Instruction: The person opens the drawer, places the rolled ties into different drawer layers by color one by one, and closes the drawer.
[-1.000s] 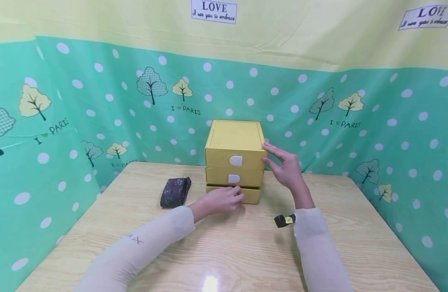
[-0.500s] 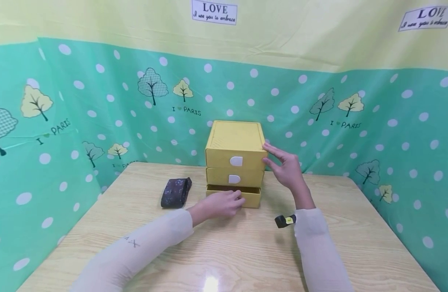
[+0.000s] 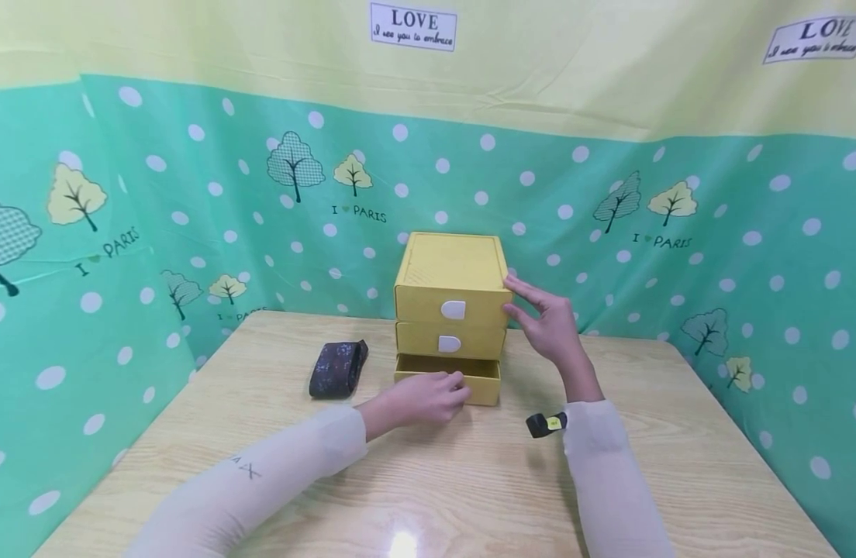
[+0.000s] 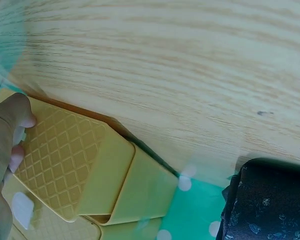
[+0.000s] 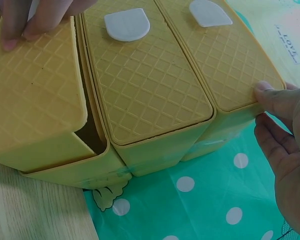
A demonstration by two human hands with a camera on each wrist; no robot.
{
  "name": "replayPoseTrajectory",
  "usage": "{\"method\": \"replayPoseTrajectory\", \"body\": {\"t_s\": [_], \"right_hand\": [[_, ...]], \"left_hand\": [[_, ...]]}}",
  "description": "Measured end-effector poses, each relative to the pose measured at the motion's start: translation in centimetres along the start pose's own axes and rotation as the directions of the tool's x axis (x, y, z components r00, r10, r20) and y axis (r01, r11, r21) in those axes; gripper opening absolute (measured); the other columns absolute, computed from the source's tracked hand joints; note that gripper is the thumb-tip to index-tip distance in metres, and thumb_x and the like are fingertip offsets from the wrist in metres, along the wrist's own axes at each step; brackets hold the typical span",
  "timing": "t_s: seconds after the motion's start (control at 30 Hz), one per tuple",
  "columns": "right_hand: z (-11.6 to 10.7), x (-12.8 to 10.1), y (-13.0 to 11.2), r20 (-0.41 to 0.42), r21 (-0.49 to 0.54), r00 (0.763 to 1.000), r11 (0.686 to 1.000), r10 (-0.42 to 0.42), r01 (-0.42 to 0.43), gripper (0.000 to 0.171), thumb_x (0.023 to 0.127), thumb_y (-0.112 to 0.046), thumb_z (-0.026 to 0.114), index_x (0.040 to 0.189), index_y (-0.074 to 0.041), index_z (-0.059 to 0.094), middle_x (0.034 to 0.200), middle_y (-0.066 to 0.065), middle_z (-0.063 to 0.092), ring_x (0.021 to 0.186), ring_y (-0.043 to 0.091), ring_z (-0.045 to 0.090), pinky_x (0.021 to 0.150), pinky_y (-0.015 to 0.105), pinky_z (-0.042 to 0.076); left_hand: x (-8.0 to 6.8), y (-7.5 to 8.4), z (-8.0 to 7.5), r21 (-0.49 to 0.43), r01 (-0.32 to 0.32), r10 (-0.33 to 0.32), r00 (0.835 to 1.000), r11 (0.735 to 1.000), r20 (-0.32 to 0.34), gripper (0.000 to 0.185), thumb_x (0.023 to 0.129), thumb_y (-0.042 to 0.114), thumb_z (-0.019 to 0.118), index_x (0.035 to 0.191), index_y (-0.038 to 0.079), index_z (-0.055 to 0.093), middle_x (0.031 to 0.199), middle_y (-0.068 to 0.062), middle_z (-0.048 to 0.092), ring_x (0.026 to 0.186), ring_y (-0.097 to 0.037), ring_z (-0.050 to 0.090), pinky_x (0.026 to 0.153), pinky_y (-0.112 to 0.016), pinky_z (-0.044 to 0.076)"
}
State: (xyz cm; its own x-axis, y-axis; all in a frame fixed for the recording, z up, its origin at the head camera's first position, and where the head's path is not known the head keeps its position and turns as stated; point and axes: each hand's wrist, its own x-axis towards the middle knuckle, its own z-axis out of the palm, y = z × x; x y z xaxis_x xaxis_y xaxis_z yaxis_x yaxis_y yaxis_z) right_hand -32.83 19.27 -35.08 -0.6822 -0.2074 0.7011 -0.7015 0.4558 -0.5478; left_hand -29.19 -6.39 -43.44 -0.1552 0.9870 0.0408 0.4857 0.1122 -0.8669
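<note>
A yellow three-drawer storage box (image 3: 452, 263) stands at the back of the table. Its lattice-patterned fronts carry white tabs. The bottom drawer (image 3: 485, 390) is pulled partway out, and its inside shows as a gap at the top. My left hand (image 3: 431, 397) holds this drawer at the middle of its front, fingers curled over the tab area, which is mostly hidden. At the box's upper right corner, my right hand (image 3: 550, 325) grips the top unit. In the right wrist view its thumb (image 5: 277, 100) lies on the front, with the fingers against the side.
Left of the box lies a dark, folded, wallet-like item (image 3: 337, 370) with a floral pattern. A small black piece with a yellow label (image 3: 545, 424) sits beside the right cuff. Green polka-dot cloth (image 3: 372, 248) hangs behind the wooden table (image 3: 470, 488).
The bottom drawer has slid farther out toward me, along with my left hand, so its opening looks wider. My right hand stays on the upper corner of the box.
</note>
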Motion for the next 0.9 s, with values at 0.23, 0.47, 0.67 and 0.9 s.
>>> {"method": "replayPoseTrajectory", "body": {"t_s": [0.23,0.47,0.67,0.9], "right_hand": [[0.03,-0.02,0.22,-0.001,0.013,1.000,1.000,-0.010,0.010,0.044,0.091,-0.006,0.075,0.135,-0.007,0.067,0.144,0.009,0.059,0.135,0.020,0.054,0.111,0.026,0.044],[0.00,0.02,0.23,0.002,0.011,1.000,1.000,-0.013,0.013,0.044,0.091,-0.006,0.075,0.135,-0.007,0.067,0.144,0.008,0.059,0.135,0.020,0.054,0.111,0.025,0.044],[-0.08,0.02,0.06,0.004,0.016,1.000,1.000,-0.012,0.012,0.045,0.091,-0.006,0.076,0.135,-0.007,0.067,0.144,0.007,0.059,0.135,0.020,0.055,0.111,0.026,0.045],[-0.12,-0.04,0.03,0.000,0.024,1.000,1.000,-0.013,0.012,0.045,0.091,-0.006,0.076,0.134,-0.008,0.067,0.143,0.007,0.059,0.135,0.023,0.055,0.111,0.027,0.045]], "left_hand": [[-0.02,0.27,0.17,0.003,-0.011,0.011,1.000,1.000,-0.014,0.024,0.098,0.004,0.059,0.101,0.021,0.076,0.104,0.004,0.059,0.092,-0.015,0.054,0.065,-0.016,0.051],[-0.08,0.41,-0.15,0.012,-0.001,0.001,0.999,1.000,-0.036,0.023,0.097,0.004,0.061,0.101,0.022,0.076,0.104,0.005,0.059,0.092,-0.014,0.054,0.066,-0.015,0.051],[-0.14,0.60,-0.48,0.009,0.001,-0.001,0.998,1.000,-0.058,0.019,0.097,0.007,0.065,0.099,0.022,0.076,0.102,0.004,0.058,0.091,-0.015,0.053,0.068,-0.015,0.052],[-0.17,0.89,-0.77,0.012,0.007,-0.007,0.998,1.000,-0.055,0.023,0.098,0.007,0.063,0.100,0.025,0.077,0.103,0.006,0.059,0.091,-0.014,0.052,0.067,-0.014,0.049]]}}
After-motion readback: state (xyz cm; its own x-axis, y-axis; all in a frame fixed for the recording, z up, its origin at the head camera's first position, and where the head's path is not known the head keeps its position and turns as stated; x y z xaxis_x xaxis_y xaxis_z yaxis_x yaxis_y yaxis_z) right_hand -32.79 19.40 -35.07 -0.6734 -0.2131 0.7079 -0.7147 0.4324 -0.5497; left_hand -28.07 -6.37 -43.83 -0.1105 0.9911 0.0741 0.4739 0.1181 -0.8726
